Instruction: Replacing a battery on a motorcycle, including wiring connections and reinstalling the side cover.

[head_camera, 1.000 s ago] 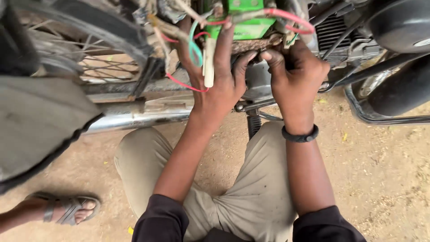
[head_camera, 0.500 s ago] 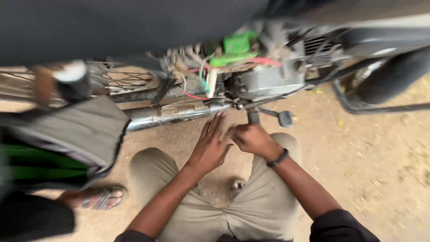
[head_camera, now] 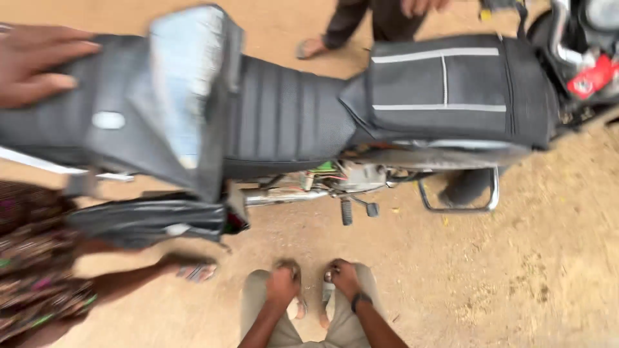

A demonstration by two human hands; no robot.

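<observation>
I look down on a black motorcycle (head_camera: 284, 116) parked side-on across sandy ground. My left hand (head_camera: 282, 283) and my right hand (head_camera: 345, 278), which has a black wristband (head_camera: 360, 300), rest side by side on my khaki-trousered knees. Both have curled fingers and I see nothing in them. They are well clear of the bike. Under the seat show a green part with loose wires (head_camera: 325, 167), a chrome exhaust pipe (head_camera: 284, 196) and a footpeg (head_camera: 348, 211). The view is motion-blurred.
Another person's hand (head_camera: 39, 64) lies on the rear of the seat at top left. A sandalled foot (head_camera: 193, 269) of a person in patterned cloth stands at my left. A third person's foot (head_camera: 316, 46) is beyond the bike. A chrome leg guard (head_camera: 461, 193) juts toward me.
My hands have left the wiring under the seat and dropped back onto my knees. My view has risen from close at the engine to high above the whole bike.
</observation>
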